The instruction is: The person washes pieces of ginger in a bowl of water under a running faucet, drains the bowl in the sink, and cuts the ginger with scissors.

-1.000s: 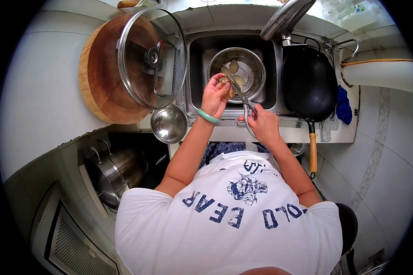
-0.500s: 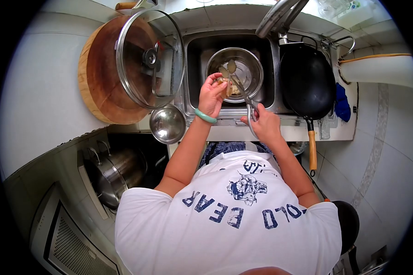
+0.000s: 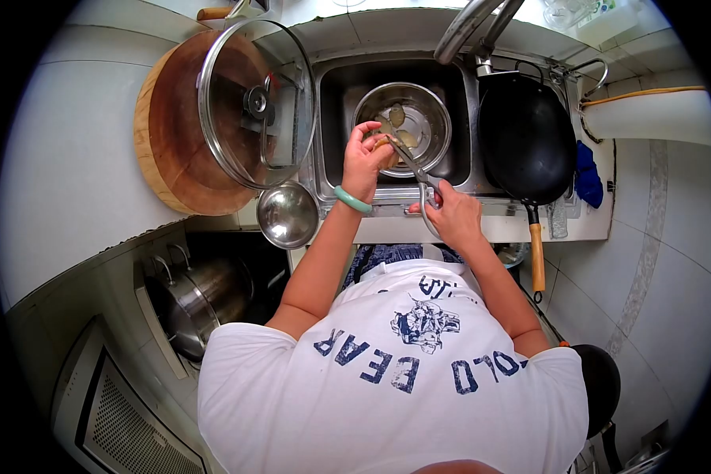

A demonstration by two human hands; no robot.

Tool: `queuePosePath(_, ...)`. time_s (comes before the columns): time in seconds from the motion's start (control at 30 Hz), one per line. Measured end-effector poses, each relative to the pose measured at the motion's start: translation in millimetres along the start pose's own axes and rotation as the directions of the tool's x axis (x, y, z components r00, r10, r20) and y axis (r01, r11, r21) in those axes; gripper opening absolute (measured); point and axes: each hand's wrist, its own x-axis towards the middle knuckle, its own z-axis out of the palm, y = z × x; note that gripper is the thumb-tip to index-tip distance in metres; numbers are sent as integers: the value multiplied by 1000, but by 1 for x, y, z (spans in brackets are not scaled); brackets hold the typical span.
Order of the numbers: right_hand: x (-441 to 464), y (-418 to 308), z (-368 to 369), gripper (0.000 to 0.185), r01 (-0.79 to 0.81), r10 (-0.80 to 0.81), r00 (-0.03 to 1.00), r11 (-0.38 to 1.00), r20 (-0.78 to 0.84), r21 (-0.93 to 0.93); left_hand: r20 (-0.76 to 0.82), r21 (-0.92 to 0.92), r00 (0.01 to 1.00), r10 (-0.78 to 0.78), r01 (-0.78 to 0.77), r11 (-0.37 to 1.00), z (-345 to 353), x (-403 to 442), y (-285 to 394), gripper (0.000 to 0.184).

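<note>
My left hand (image 3: 361, 166), with a pale green bangle (image 3: 352, 200) on the wrist, pinches a small brownish food piece (image 3: 383, 145) over a steel pot (image 3: 442, 130). What kind of food it is I cannot make out. In my right hand (image 3: 457, 215) is a pair of metal scissors (image 3: 423, 183), its fingers round the handles. The blades point up and left, their tips at the piece in the left hand. Inside the pot lie several flat, pale brownish-green pieces (image 3: 396, 116). The pot stands in the sink (image 3: 460, 162).
Left of the sink are a round wooden chopping board (image 3: 166, 118), a glass lid (image 3: 213, 103) tilted against it, and a steel bowl (image 3: 287, 215). A black wok (image 3: 527, 138) lies on the right, under the faucet (image 3: 470, 30). A blue cloth (image 3: 588, 175) hangs beside it.
The scissors' tips have moved left, onto the piece in my left hand, and the handles look closer together. A pale piece now shows in the pot below the blades.
</note>
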Motion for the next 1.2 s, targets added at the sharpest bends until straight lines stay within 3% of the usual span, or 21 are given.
queuePosePath(0.4, 5, 17, 11, 27, 52, -49, 995, 998, -85, 43, -18, -20, 997, -76, 76, 997, -3, 5, -4, 35)
queuePosePath(0.47, 8, 19, 13, 31, 15, 3, 997, 974, -77, 225, 64, -342, 979, -196, 206, 917, -10, 8, -7, 29)
queuePosePath(0.57, 5, 12, 3, 40, -6, 11, 998, 997, -62, 78, 121, -504, 956, -267, 290, 813, -12, 9, -8, 27)
queuePosePath(0.77, -4, -1, -9, 59, -34, 34, 999, 999, 1, -14, 42, -485, 957, -286, 269, 832, -5, 9, -8, 27)
queuePosePath(1.0, -8, 0, 0, 63, 11, -13, 997, 1000, -71, -26, 54, -408, 969, -241, 242, 880, -5, 10, -17, 22)
queuePosePath(1.07, -7, 0, 2, 64, 4, -5, 998, 1000, -66, -26, 99, -548, 951, -294, 299, 781, -7, 12, -22, 24)
queuePosePath(1.2, -7, -4, -2, 65, -43, 43, 999, 999, 4, -11, 108, -606, 938, -330, 326, 726, -18, 11, -33, 25)
